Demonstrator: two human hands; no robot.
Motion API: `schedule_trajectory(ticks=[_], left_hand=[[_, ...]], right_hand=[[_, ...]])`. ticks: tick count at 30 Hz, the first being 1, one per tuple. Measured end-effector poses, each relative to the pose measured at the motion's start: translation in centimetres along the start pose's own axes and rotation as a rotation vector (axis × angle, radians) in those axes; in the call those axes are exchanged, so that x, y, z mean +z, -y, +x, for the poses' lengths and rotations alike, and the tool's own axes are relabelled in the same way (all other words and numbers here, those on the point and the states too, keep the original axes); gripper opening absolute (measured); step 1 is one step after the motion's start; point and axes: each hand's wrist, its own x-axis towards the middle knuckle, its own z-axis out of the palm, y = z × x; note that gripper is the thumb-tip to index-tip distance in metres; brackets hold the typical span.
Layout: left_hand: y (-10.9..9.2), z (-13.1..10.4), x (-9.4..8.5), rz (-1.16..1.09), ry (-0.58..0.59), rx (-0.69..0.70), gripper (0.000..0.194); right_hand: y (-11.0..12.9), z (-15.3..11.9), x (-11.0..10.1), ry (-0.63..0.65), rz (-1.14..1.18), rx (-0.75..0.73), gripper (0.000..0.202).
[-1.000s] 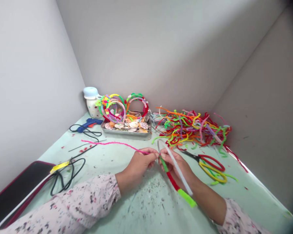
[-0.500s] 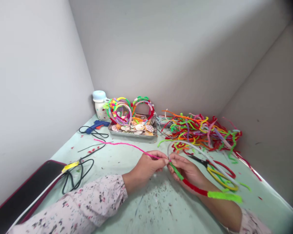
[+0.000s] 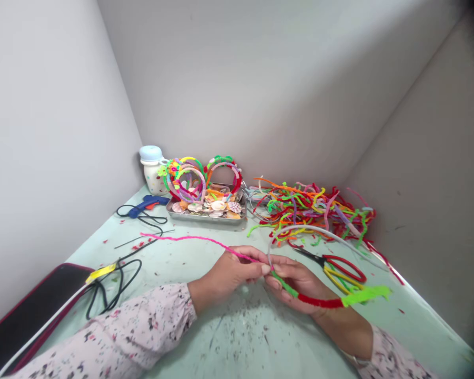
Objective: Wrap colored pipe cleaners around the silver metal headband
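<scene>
My left hand (image 3: 239, 271) is closed on a pink pipe cleaner (image 3: 189, 237), whose long free end reaches out to the left over the table. My right hand (image 3: 296, 281) pinches a headband (image 3: 319, 230) close to where the pink strand meets it. One part of the headband is bare and pale grey; the other is wrapped in green, red and bright green fuzzy pipe cleaner. The fingertips of both hands nearly touch at the pink-green join. Scissors (image 3: 332, 266) with red and yellow handles lie just beyond my right wrist.
A heap of coloured pipe cleaners (image 3: 304, 205) lies at the back right. Wrapped headbands (image 3: 191, 184) stand on a metal tray (image 3: 205, 218) of seashells. At left are a white jar (image 3: 154, 176), a blue glue gun (image 3: 144, 204), black cable (image 3: 122, 284) and a dark pad (image 3: 35, 300).
The headband has turned in my hands, its bright green end rising slightly. My left thumb now lies straighter along the pink strand. The whole view has shifted a little.
</scene>
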Motion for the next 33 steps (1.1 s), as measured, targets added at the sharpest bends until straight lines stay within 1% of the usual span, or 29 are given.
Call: schedule_trajectory(ticks=[4, 9, 14, 17, 22, 25, 28, 33], left_hand=[[-0.3, -0.1, -0.1, 0.052, 0.056, 0.003, 0.018], [0.3, 0.2, -0.4, -0.016, 0.018, -0.013, 0.016], [0.5, 0.3, -0.5, -0.109, 0.019, -0.062, 0.016], [0.6, 0.3, -0.5, -0.127, -0.001, -0.069, 0.017], [0.6, 0.3, -0.5, -0.129, -0.012, -0.059, 0.015], [0.6, 0.3, -0.5, -0.123, -0.006, -0.061, 0.014], [0.7, 0.3, -0.4, -0.133, 0.017, -0.067, 0.017], [0.9, 0.2, -0.5, -0.175, 0.038, -0.072, 0.021]], right_hand=[[-0.1, -0.1, -0.2, 0.065, -0.021, 0.029, 0.014], [-0.2, 0.2, 0.1, 0.023, -0.017, 0.022, 0.020], [-0.1, 0.5, -0.1, 0.027, -0.029, 0.038, 0.023], [-0.1, 0.5, 0.0, -0.001, -0.050, 0.042, 0.022], [0.1, 0.5, 0.0, -0.040, -0.102, 0.050, 0.027], [0.3, 0.6, 0.0, -0.068, -0.146, 0.058, 0.027], [0.4, 0.6, -0.1, -0.079, -0.188, 0.023, 0.027], [0.5, 0.6, -0.2, -0.068, -0.181, -0.010, 0.026]])
